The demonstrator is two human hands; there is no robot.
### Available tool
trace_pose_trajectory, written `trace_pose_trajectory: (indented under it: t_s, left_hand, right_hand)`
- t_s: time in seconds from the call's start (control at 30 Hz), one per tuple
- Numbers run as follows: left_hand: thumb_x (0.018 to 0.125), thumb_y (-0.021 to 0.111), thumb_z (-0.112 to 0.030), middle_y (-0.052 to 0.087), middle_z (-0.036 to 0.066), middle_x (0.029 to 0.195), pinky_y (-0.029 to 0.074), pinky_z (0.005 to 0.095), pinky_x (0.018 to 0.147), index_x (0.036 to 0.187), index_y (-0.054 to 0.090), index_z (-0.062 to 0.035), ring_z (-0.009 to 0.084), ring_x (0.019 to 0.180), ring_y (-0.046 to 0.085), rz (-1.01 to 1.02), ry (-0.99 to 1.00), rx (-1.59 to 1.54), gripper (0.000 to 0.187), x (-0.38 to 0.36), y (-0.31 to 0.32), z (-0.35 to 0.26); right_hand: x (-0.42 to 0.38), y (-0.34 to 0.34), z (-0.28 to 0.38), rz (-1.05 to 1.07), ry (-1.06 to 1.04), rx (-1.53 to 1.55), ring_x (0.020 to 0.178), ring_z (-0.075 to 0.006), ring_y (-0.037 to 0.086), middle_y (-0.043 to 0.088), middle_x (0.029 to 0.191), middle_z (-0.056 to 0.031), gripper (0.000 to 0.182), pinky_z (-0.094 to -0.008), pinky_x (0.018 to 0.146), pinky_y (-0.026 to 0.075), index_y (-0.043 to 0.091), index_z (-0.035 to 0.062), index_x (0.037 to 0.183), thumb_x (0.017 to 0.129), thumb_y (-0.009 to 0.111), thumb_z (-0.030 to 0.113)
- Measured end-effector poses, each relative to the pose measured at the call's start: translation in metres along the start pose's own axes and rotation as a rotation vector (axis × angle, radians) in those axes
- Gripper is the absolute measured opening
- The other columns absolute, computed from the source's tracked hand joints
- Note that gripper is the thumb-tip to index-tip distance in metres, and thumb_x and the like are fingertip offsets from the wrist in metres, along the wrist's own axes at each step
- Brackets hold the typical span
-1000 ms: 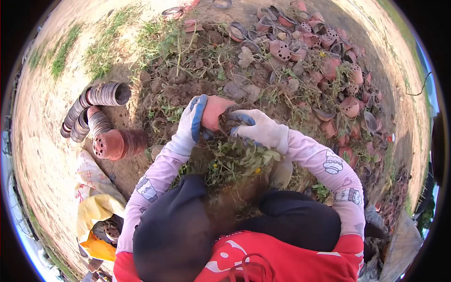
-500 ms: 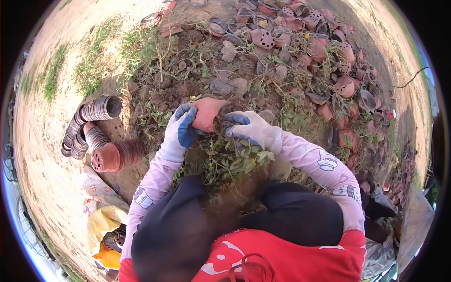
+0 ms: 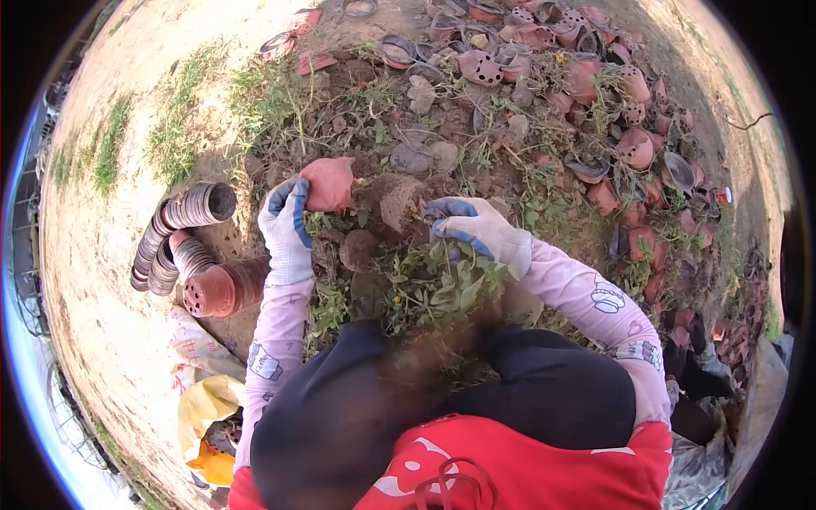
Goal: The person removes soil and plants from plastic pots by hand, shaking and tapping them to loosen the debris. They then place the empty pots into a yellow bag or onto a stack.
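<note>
Head view, looking down over the person's own knees at a patch of weedy soil. Fingers of the left hand [image 3: 286, 223], in a white glove with blue fingertips, are closed around the rim of a soft terracotta-coloured plastic pot [image 3: 327, 183], which is held just above the ground at the left edge of the dug earth. Fingers of the right hand [image 3: 478, 229], gloved alike, are curled down into the top of a leafy weed plant [image 3: 433, 285]; whether they actually clasp the stems cannot be told, since the leaves hide the fingertips. Between the two hands lies a pot-shaped clod of soil [image 3: 395, 200], apart from the pot. Pink printed sleeves [image 3: 586, 293] run back from both gloves to dark trousers and a red garment at the lower edge. Left of the held pot, near the left forearm, lie nested stacks of pots [image 3: 191, 255] on their sides on bare sand. Beyond the hands, along the upper right, a heap of loose scattered pots [image 3: 595, 93] lies among weeds. A yellow and white sack [image 3: 200, 387] lies at lower left.
</note>
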State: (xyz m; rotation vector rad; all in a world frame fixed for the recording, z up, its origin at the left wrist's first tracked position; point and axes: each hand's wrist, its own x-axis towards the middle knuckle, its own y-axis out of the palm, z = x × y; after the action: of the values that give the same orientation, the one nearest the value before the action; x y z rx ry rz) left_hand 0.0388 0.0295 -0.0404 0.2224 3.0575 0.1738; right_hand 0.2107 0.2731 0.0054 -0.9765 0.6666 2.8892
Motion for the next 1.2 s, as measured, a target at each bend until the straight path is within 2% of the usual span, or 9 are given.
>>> trace_pose_trajectory:
  t_s: [0.17, 0.23, 0.37, 0.47, 0.63, 0.83, 0.93, 1.03, 1.2]
  left_hand:
    - [0.075, 0.067, 0.000, 0.057, 0.005, 0.090, 0.046, 0.0294, 0.071, 0.092, 0.067, -0.0052, 0.0179, 0.083, 0.056, 0.122, 0.899, 0.856, 0.018, -0.007, 0.017, -0.053]
    - [0.069, 0.070, -0.009, 0.057, 0.004, 0.085, 0.042, 0.0384, 0.073, 0.086, 0.067, -0.0108, 0.0252, 0.080, 0.053, 0.483, 0.890, 1.157, 0.018, 0.006, 0.012, -0.028]
    - [0.070, 0.071, -0.005, 0.059, 0.005, 0.083, 0.042, 0.0335, 0.067, 0.095, 0.068, -0.0109, 0.0221, 0.078, 0.053, 0.144, 0.909, 0.864, 0.026, 0.008, 0.016, -0.061]
    - [0.071, 0.071, -0.009, 0.058, 0.004, 0.082, 0.042, 0.0356, 0.069, 0.092, 0.068, -0.0119, 0.0237, 0.078, 0.054, 0.332, 0.921, 1.038, 0.021, 0.011, 0.018, -0.047]
    - [0.069, 0.070, -0.004, 0.058, 0.004, 0.084, 0.043, 0.0353, 0.069, 0.094, 0.067, -0.0108, 0.0237, 0.077, 0.053, 0.284, 0.779, 0.838, 0.026, -0.016, 0.033, -0.047]
    - [0.062, 0.076, -0.008, 0.057, 0.006, 0.099, 0.044, 0.0362, 0.081, 0.104, 0.065, -0.0098, 0.0260, 0.092, 0.054, 0.565, 1.064, 0.801, 0.044, -0.047, 0.069, -0.064]
    - [0.070, 0.076, -0.041, 0.037, 0.012, 0.130, 0.036, 0.0367, 0.100, 0.135, 0.036, -0.0022, 0.0246, 0.113, 0.044, 0.467, 0.236, 0.108, 0.085, -0.057, 0.074, -0.057]
    - [0.093, 0.046, -0.045, 0.043, 0.013, 0.133, 0.034, 0.0406, 0.103, 0.134, 0.035, -0.0021, 0.0252, 0.120, 0.045, 0.530, -0.456, -0.451, 0.061, -0.046, 0.063, -0.018]
    - [0.095, 0.043, -0.037, 0.046, 0.012, 0.133, 0.034, 0.0428, 0.105, 0.133, 0.039, -0.0043, 0.0274, 0.122, 0.044, 0.645, -0.852, -0.893, 0.050, -0.056, 0.062, -0.012]
  right_hand:
    - [0.014, 0.002, -0.037, 0.040, 0.021, -0.570, 0.068, -0.0124, 0.056, 0.063, 0.089, -0.0080, 0.046, -0.0282, 0.062, 0.046, 0.049, 0.0050, 0.126, 0.084, 0.058, 0.021]
    - [0.017, 0.002, -0.042, 0.095, -0.049, -0.650, 0.068, -0.0149, 0.057, 0.063, 0.088, -0.0096, 0.046, -0.0303, 0.064, 0.047, 0.049, 0.0064, 0.126, 0.084, 0.057, 0.025]
    - [-0.004, 0.011, -0.012, 0.121, -0.030, -0.668, 0.068, -0.0163, 0.059, 0.064, 0.089, -0.0097, 0.038, -0.0316, 0.065, 0.048, 0.056, 0.0057, 0.117, 0.086, 0.056, 0.027]
    - [-0.004, 0.012, -0.006, 0.098, 0.075, -0.656, 0.071, -0.0151, 0.059, 0.064, 0.090, -0.0088, 0.037, -0.0301, 0.066, 0.048, 0.056, 0.0041, 0.116, 0.086, 0.057, 0.026]
    - [0.005, 0.009, 0.004, -0.079, 0.008, -0.137, 0.094, -0.0131, 0.057, 0.057, 0.114, -0.0090, 0.049, -0.0268, 0.080, 0.047, 0.041, -0.0019, 0.130, 0.091, 0.053, 0.024]
    - [0.029, 0.004, -0.004, 0.320, -0.163, 0.678, 0.106, -0.0223, 0.057, 0.055, 0.120, -0.0127, 0.045, -0.0361, 0.090, 0.048, 0.043, -0.0011, 0.126, 0.091, 0.055, 0.025]
    - [0.021, -0.002, 0.000, 0.346, -0.193, 0.718, 0.109, -0.0243, 0.056, 0.055, 0.121, -0.0127, 0.043, -0.0379, 0.092, 0.047, 0.043, -0.0012, 0.126, 0.091, 0.053, 0.022]
    - [0.017, -0.008, -0.004, 0.375, -0.179, 0.749, 0.106, -0.0240, 0.058, 0.057, 0.118, -0.0115, 0.037, -0.0389, 0.090, 0.048, 0.046, -0.0002, 0.123, 0.090, 0.053, 0.017]
    - [0.027, -0.004, -0.015, 0.205, -0.150, 0.488, 0.097, -0.0183, 0.059, 0.060, 0.107, -0.0079, 0.026, -0.0333, 0.085, 0.049, 0.053, 0.0028, 0.114, 0.090, 0.053, 0.014]
